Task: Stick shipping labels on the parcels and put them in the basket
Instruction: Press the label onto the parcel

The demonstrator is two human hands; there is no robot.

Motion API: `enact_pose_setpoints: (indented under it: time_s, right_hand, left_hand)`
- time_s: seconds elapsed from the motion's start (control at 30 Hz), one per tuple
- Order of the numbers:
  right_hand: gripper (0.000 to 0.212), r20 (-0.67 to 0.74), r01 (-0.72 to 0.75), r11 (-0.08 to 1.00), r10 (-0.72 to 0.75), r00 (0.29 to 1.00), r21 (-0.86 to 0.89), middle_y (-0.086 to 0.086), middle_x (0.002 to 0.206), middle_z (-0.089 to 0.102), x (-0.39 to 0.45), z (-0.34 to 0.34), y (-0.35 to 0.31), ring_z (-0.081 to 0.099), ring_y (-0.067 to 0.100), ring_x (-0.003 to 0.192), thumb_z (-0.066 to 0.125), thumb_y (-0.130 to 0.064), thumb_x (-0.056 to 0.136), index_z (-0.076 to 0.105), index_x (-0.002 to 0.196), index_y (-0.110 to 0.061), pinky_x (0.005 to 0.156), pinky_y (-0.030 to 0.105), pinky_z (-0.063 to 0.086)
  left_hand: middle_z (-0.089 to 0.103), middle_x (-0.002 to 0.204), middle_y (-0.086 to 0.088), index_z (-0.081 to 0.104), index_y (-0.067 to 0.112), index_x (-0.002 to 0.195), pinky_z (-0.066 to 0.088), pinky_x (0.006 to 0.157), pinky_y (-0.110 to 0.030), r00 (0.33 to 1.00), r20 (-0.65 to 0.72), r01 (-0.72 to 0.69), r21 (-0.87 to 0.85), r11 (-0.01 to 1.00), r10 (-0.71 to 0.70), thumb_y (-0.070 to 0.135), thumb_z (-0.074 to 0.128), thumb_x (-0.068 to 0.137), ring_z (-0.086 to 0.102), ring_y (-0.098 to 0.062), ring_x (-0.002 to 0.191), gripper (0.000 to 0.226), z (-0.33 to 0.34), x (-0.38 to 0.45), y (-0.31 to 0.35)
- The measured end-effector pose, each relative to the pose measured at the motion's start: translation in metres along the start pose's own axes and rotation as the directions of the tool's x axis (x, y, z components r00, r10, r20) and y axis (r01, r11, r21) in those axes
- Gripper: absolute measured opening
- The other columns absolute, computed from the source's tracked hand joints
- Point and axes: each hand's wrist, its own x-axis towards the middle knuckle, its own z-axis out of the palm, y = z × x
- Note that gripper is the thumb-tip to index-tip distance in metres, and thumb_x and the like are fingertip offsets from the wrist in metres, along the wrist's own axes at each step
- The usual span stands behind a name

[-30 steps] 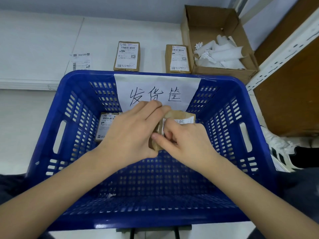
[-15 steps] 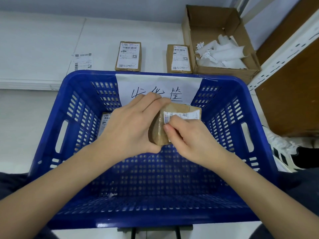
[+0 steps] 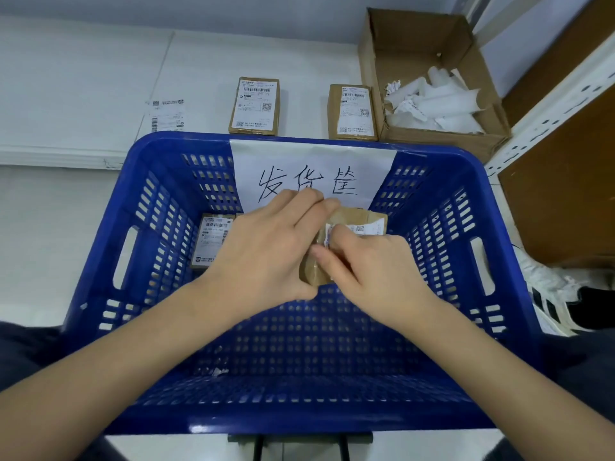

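- Surroundings: two labelled parcels, far left parcel (image 3: 254,106) and far right parcel (image 3: 352,112), lie on the table (image 3: 83,78) at 12 o'clock beyond the blue basket (image 3: 100,261); open cardboard box (image 3: 416,44) of white paper scraps at 1 o'clock; loose label (image 3: 166,115) at 11 o'clock.
- One labelled parcel in the basket (image 3: 211,239) sits at 10 o'clock, partly hidden by the left hand.
- Held parcel (image 3: 352,217): above the basket's middle, long axis running 7 to 1 o'clock, label face up.
- Left hand (image 3: 266,251) grasps its left side.
- Right hand (image 3: 369,264) presses the shipping label (image 3: 372,227) down, fingers curled.

even bright overhead light, soft shadows, wide-angle bending at edges, slight blur on fingers, no glare.
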Motion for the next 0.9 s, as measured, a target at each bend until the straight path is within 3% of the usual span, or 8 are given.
enact_pose_setpoints:
  time_s: [0.13,0.3,0.43,0.57,0.67,0.8,0.9]
  right_hand:
    - [0.038,-0.008,0.029,0.999,-0.029,1.000,0.032,-0.009,0.047,0.038,0.000,0.001,0.003,0.032,0.014,0.035,0.031,-0.033,0.098,0.049,0.073,-0.010,0.033,0.031,0.034]
    - [0.025,-0.005,0.051,0.973,-0.052,0.999,0.227,-0.017,0.053,0.029,0.002,-0.003,0.003,0.028,0.006,0.040,0.035,-0.026,0.096,0.035,0.072,-0.020,0.040,0.023,0.026]
    - [0.025,-0.008,0.021,0.967,-0.020,1.000,0.255,-0.022,0.054,0.023,0.001,-0.004,0.004,0.024,-0.003,0.041,0.035,-0.026,0.097,0.032,0.073,-0.021,0.044,0.011,0.019]
    - [0.028,-0.018,-0.011,0.950,0.018,1.000,0.312,-0.021,0.052,0.024,0.002,-0.010,0.003,0.029,0.003,0.040,0.034,-0.029,0.097,0.029,0.070,-0.027,0.043,0.014,0.025]
    - [0.029,0.050,-0.098,0.926,0.086,0.995,0.366,-0.017,0.050,0.030,0.004,-0.014,0.002,0.039,0.010,0.048,0.030,-0.038,0.096,0.025,0.067,-0.035,0.047,0.019,0.030]
    - [0.044,0.180,-0.174,0.953,0.132,0.975,0.248,-0.010,0.052,0.043,0.001,-0.014,0.001,0.044,0.011,0.050,0.017,-0.054,0.091,0.039,0.066,-0.025,0.053,0.032,0.038]
    - [0.044,0.079,-0.078,0.996,0.074,0.994,0.039,-0.012,0.046,0.036,0.001,-0.007,-0.001,0.035,0.010,0.039,0.029,-0.054,0.090,0.037,0.064,-0.019,0.042,0.032,0.037]
  left_hand:
    - [0.061,0.113,-0.005,0.058,0.007,0.123,0.049,0.059,-0.026,1.000,-0.010,0.016,0.005,1.000,-0.016,0.033,0.083,0.036,0.049,-0.016,0.097,0.094,-0.004,0.000,-0.002]
    - [0.060,0.114,-0.003,0.058,0.009,0.124,0.051,0.056,-0.027,1.000,-0.025,0.003,-0.031,1.000,-0.004,0.037,0.081,0.042,0.051,-0.014,0.097,0.090,-0.006,0.000,-0.004]
    - [0.056,0.117,0.002,0.052,0.015,0.127,0.055,0.052,-0.035,0.999,-0.040,-0.010,-0.079,0.997,0.007,0.044,0.073,0.048,0.056,-0.016,0.100,0.087,-0.007,0.002,-0.009]
    - [0.054,0.121,0.002,0.048,0.016,0.130,0.056,0.056,-0.033,0.998,-0.058,-0.029,-0.099,0.995,0.023,0.047,0.070,0.051,0.054,-0.013,0.105,0.087,-0.011,0.005,-0.012]
    - [0.054,0.121,0.002,0.049,0.015,0.130,0.056,0.056,-0.034,0.999,-0.046,-0.018,-0.096,0.995,0.014,0.050,0.067,0.052,0.056,-0.015,0.104,0.087,-0.013,0.006,-0.012]
    - [0.059,0.116,-0.005,0.053,0.009,0.126,0.055,0.053,-0.034,0.999,0.002,-0.047,0.001,0.999,0.047,0.040,0.080,0.045,0.056,-0.019,0.100,0.091,-0.003,0.002,-0.008]
    - [0.061,0.112,-0.006,0.054,0.007,0.123,0.050,0.051,-0.028,0.999,0.020,-0.043,0.035,0.998,0.042,0.037,0.082,0.039,0.053,-0.019,0.096,0.093,0.003,0.001,-0.004]
